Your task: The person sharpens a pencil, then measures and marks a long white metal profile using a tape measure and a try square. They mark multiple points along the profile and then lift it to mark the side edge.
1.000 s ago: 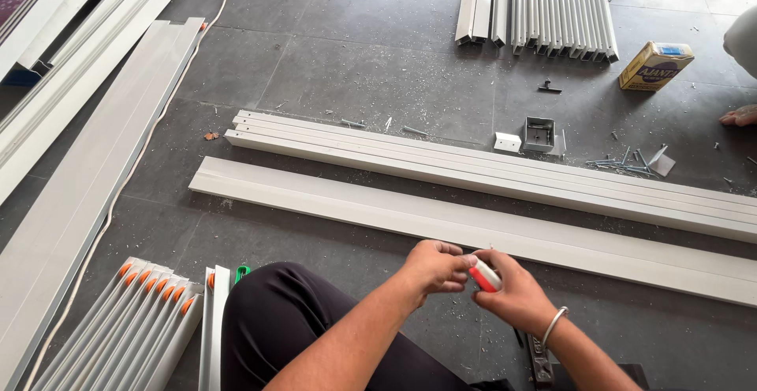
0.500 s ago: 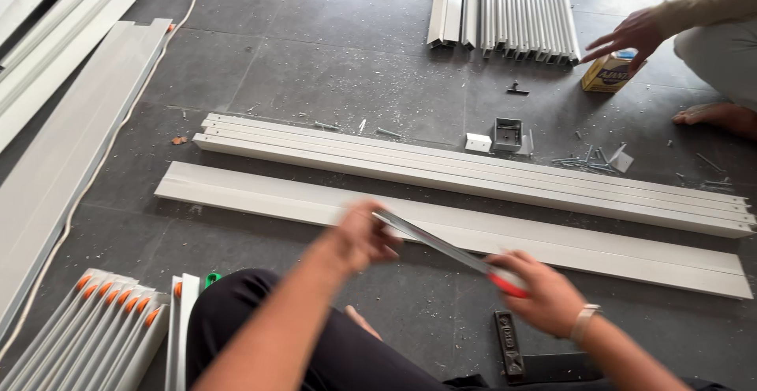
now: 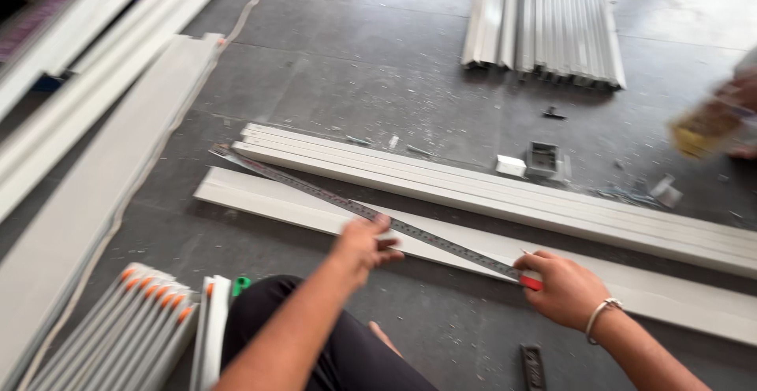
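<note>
Down on the grey floor (image 3: 378,68), steel tape (image 3: 363,210) stretched slantwise across the nearer white profile (image 3: 260,200), left hand (image 3: 364,243) pressing the tape flat with fingers spread, right hand (image 3: 564,287) closed around its red-tipped case end, second profile (image 3: 441,176) just behind

Open floor ahead of you, profiles hemming the sides

Bare grey floor (image 3: 378,68) lay open beyond the two white profiles (image 3: 489,186); a small metal box (image 3: 542,158) and scraps sat just past them, long white panels (image 3: 87,123) walled your left, and the stacked slats (image 3: 552,20) closed off the far end.
</note>
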